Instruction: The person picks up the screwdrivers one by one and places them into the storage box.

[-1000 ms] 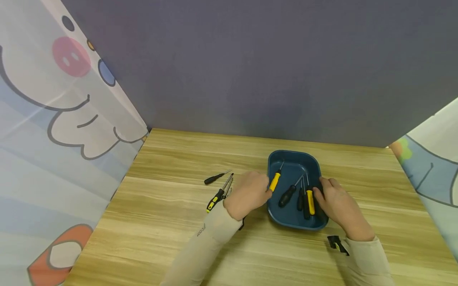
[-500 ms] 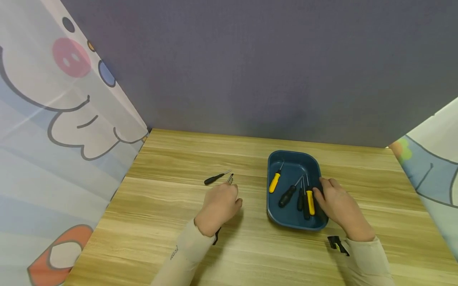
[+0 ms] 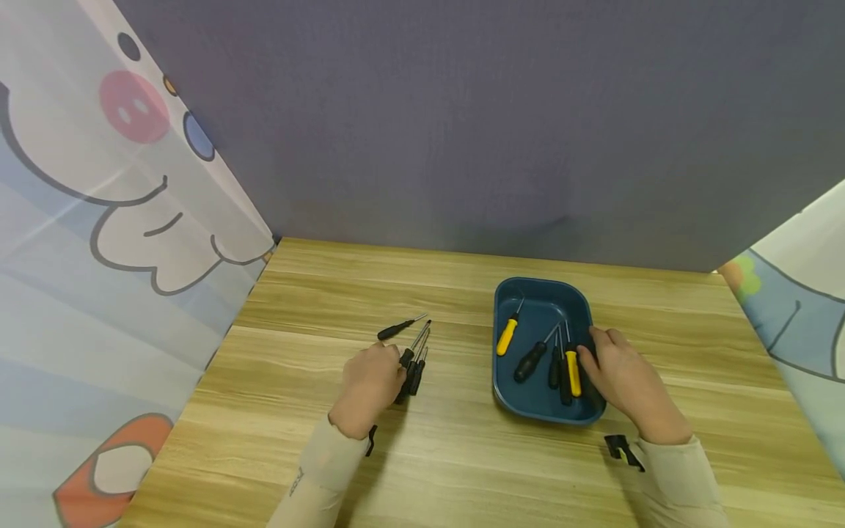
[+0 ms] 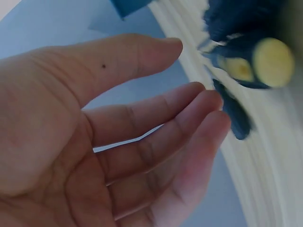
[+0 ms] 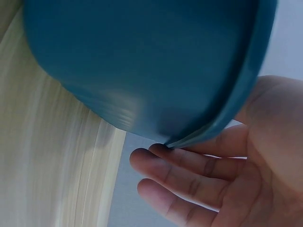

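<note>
My left hand is just above the table, beside a group of screwdrivers. In the left wrist view its thumb and fingers are parted with nothing between them. Nearest is a thick black-and-yellow screwdriver, its handle mostly hidden by the hand in the head view. Small black screwdrivers lie next to it, and another black screwdriver lies farther back. My right hand grips the right rim of a blue plastic bin, fingers outside, thumb over the edge.
Inside the bin lie a yellow screwdriver at the left, a black screwdriver in the middle and a yellow-handled one beside small black ones at the right. A grey panel stands behind the wooden table.
My left hand has let go of the yellow screwdriver in the bin and moved left and down to the screwdrivers on the table. The right hand and bin have stayed put.
</note>
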The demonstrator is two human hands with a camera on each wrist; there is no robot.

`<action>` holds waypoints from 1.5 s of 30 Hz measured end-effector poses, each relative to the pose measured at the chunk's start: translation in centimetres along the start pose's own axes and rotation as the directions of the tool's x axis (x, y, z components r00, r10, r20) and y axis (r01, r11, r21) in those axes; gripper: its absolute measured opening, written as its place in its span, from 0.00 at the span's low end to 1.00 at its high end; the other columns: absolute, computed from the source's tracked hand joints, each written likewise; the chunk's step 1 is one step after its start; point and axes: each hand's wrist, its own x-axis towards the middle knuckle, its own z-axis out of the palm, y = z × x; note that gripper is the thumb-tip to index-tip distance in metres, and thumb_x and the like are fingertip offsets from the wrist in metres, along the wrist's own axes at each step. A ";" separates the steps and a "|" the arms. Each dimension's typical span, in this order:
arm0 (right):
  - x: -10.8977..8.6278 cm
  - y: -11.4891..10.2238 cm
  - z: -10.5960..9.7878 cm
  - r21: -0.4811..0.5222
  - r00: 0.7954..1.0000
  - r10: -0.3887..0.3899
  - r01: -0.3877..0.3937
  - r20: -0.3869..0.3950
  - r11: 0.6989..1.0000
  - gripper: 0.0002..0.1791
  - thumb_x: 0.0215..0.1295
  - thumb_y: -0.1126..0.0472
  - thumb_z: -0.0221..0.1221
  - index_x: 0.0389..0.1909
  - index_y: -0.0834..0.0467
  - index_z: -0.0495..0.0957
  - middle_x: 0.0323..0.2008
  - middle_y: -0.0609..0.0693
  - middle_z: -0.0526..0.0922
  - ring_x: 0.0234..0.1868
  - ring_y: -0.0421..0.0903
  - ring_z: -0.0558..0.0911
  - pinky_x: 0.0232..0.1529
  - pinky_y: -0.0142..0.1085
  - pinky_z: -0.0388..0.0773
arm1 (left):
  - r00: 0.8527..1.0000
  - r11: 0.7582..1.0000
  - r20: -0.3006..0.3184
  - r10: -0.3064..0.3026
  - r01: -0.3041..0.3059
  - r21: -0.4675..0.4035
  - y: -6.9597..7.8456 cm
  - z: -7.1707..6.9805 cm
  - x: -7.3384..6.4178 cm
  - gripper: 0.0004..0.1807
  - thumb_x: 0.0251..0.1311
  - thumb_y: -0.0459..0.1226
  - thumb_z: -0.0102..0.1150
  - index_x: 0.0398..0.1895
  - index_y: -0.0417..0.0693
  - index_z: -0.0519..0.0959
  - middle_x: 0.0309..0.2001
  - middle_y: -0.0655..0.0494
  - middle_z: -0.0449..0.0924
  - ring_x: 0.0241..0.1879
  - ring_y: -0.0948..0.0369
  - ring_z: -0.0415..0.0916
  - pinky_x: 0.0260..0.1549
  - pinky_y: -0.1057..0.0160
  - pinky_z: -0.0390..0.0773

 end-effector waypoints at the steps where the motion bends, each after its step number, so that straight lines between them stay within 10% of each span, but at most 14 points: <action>1: 0.0 0.0 0.0 0.000 1.000 0.002 -0.002 0.002 1.000 0.26 0.72 0.62 0.56 0.58 0.81 0.68 0.50 0.79 0.73 0.45 0.73 0.79 0.40 0.60 0.78 | 1.000 1.000 -0.003 -0.003 0.003 -0.006 -0.2 0.1 0.0 0.12 0.61 0.41 0.69 0.33 0.41 0.82 0.30 0.49 0.79 0.19 0.57 0.72 0.14 0.59 0.73; 45: 0.0 0.2 0.2 0.023 0.999 0.027 -0.027 0.028 0.999 0.27 0.73 0.61 0.55 0.60 0.81 0.67 0.52 0.79 0.71 0.48 0.74 0.77 0.44 0.62 0.76 | 1.000 0.991 -0.009 0.008 -0.009 -0.132 -1.3 2.4 2.2 0.24 0.58 0.44 0.71 0.13 0.50 0.68 0.11 0.62 0.61 0.11 0.65 0.59 0.10 0.67 0.62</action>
